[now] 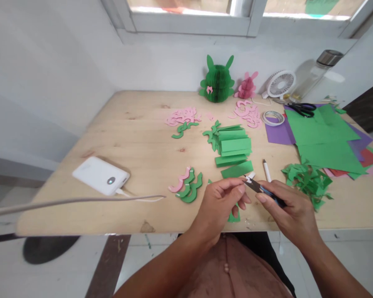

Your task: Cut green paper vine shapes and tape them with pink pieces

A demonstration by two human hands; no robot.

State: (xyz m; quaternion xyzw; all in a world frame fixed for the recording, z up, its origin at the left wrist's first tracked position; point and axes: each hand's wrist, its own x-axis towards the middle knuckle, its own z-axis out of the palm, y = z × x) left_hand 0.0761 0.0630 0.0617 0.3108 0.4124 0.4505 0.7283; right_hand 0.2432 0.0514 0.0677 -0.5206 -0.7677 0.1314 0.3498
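My right hand (pixel 290 207) is closed around a dark craft knife (pixel 264 191) with blue on its handle, its tip pointing left. At that tip the thumb and forefinger of my left hand (pixel 224 200) are pinched together; what they hold is too small to make out. Green paper (pixel 234 216) shows below my left fingers, partly hidden. A small white piece (pixel 251 175) is just beyond the knife tip. Behind my hands lie folded green paper strips (pixel 236 145) and a white pen (pixel 266 169). Left of them are curved green cutouts (pixel 191 191) and a pink cutout (pixel 175 184).
A white power bank (pixel 101 175) with a cable lies left. Pink cutouts (pixel 183 116), a tape roll (pixel 272 118), scissors (pixel 302 109), green sheets (pixel 326 136) and green scraps (pixel 309 182) spread rightward. Paper rabbits (pixel 218 82), a fan (pixel 280 84) and a bottle (pixel 312 76) stand behind.
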